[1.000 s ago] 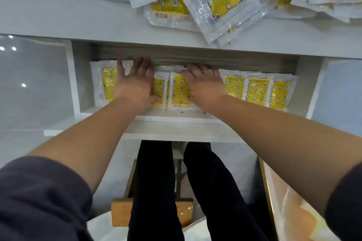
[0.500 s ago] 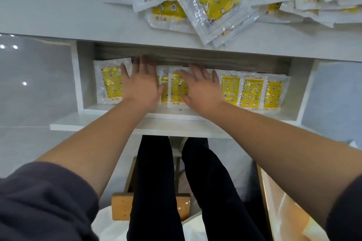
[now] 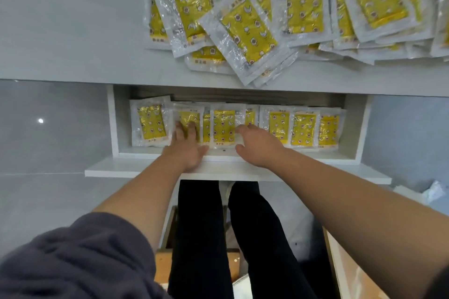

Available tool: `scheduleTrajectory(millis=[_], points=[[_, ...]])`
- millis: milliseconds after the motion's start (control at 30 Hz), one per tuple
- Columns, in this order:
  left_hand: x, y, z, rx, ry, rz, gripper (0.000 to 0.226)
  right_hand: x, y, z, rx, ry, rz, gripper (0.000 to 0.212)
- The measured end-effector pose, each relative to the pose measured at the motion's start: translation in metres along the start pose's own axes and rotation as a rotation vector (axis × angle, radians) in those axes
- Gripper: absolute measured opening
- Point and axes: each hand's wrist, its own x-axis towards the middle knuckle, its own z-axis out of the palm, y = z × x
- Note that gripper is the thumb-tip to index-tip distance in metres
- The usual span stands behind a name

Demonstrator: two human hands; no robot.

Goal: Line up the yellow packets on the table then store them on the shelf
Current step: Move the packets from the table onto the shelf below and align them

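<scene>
Packets (image 3: 223,126) sit in a row on the shelf (image 3: 145,170); left hand (image 3: 187,148) and right hand (image 3: 260,145) rest on them, fingers (image 3: 180,130) open, gripping nothing. Risk: sideways drag bunches the overlapped middle ones.

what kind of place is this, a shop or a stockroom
Probably a stockroom or packing area, though unsure: identical yellow packets heaped on a white table, and more lined up on the shelf beneath.
</scene>
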Motion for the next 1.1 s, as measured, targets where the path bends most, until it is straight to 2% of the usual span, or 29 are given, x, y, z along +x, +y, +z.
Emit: scheduleTrajectory(millis=[267, 367, 400, 467, 533, 700, 767, 933, 1100], points=[[0.001, 0.04, 0.017, 0.119, -0.046, -0.023, 0.082, 0.01, 0.006, 0.015, 0.021, -0.065, 0.023, 0.052], [0.003, 0.039, 0.01, 0.145, 0.047, -0.125, 0.08, 0.01, 0.01, 0.018, 0.013, -0.051, 0.02, 0.051], [0.003, 0.036, 0.007, 0.195, 0.104, -0.101, 0.081, 0.011, 0.011, 0.018, -0.029, -0.008, 0.002, 0.05], [0.006, 0.026, 0.004, 0.32, 0.181, 0.084, 0.079, 0.015, 0.009, 0.019, -0.146, 0.12, -0.053, 0.05], [0.013, 0.013, 0.002, 0.436, 0.177, 0.214, 0.077, 0.021, 0.005, 0.019, -0.232, 0.18, -0.11, 0.058], [0.028, -0.017, -0.009, 0.595, 0.23, 0.136, 0.079, 0.042, 0.0, 0.022, -0.407, 0.002, -0.194, 0.081], [0.031, -0.021, -0.012, 0.6, 0.273, 0.166, 0.079, 0.044, -0.003, 0.024, -0.406, 0.038, -0.181, 0.085], [0.046, -0.027, -0.012, 0.647, 0.374, 0.115, 0.085, 0.058, 0.0, 0.027, -0.432, 0.257, -0.085, 0.091], [0.055, -0.025, -0.005, 0.601, 0.422, 0.06, 0.088, 0.065, 0.001, 0.039, -0.422, 0.253, 0.014, 0.087]])
